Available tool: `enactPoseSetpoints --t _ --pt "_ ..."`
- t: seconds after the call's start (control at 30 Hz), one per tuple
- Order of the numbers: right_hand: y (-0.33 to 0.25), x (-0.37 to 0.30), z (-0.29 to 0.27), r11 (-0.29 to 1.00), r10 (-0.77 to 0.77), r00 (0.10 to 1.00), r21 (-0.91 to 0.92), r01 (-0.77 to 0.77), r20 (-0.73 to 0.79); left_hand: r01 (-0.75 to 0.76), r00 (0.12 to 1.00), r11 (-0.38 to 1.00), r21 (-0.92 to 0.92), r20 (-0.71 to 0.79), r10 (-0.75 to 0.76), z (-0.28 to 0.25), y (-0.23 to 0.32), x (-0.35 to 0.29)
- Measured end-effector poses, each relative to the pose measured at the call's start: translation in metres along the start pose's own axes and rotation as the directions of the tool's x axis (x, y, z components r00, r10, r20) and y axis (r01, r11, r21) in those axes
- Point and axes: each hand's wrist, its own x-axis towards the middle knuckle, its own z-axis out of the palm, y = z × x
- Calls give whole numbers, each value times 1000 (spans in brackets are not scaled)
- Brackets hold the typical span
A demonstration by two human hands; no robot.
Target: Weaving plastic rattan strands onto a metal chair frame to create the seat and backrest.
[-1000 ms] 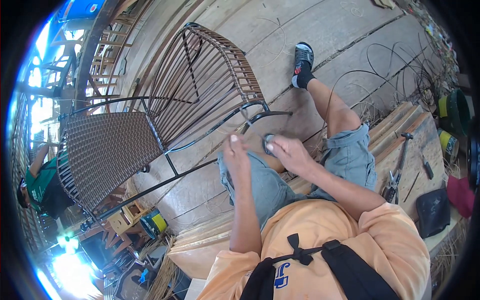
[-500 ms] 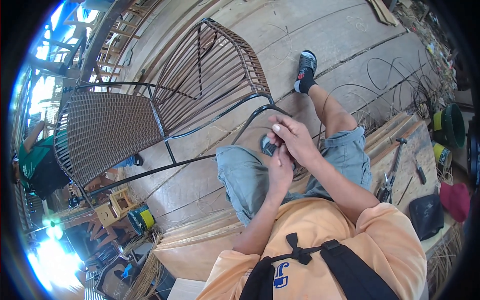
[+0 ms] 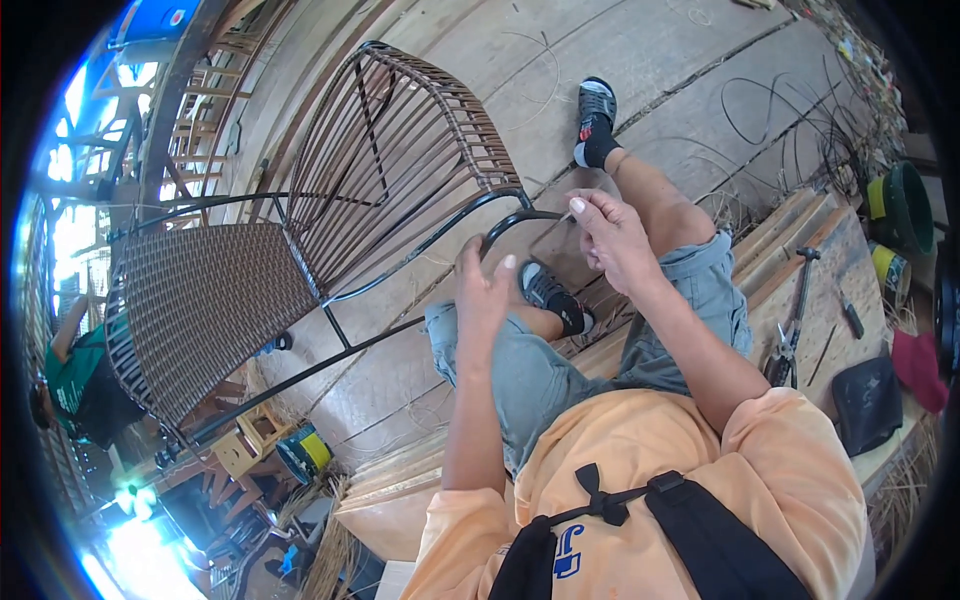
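Note:
A chair with a black metal frame and brown woven strands (image 3: 215,290) lies in front of me to the left. One of its panels is closely woven; on the other, strands (image 3: 345,190) run with gaps between them. My left hand (image 3: 484,292) is beside the curved black tube (image 3: 510,220) at the chair's near end, fingers and thumb apart. Whether it touches the tube I cannot tell. To the right of that tube, my right hand (image 3: 612,238) has thumb and fingers pinched together. What they hold, if anything, is too small to make out.
A plywood board (image 3: 820,300) on my right bears a hammer (image 3: 800,300), pliers (image 3: 780,362), a dark pouch (image 3: 866,405) and a red cloth item (image 3: 918,370). Loose strands (image 3: 770,120) lie curled on the floor. Another person (image 3: 85,375) is at the far left, behind the chair.
My hands were together over my lap and are now apart. The left has moved left and up toward the chair frame; the right has moved up and slightly right.

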Motion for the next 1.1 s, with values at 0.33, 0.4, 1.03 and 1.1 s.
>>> enactPoseSetpoints --t 0.33,0.4,1.03,1.1 --pt "85 -8 -15 978 22 998 -209 -9 60 174 934 972 155 286 -213 14 3 34" --pt "107 -11 -14 971 148 984 -204 -126 100 149 947 981 126 269 -178 18 4 34" --pt "125 67 15 710 286 905 564 -421 315 -282 940 879 384 292 175 -49 79 73" --pt "122 74 20 671 203 900 614 -415 385 -226 947 886 405 305 102 -49 79 76"
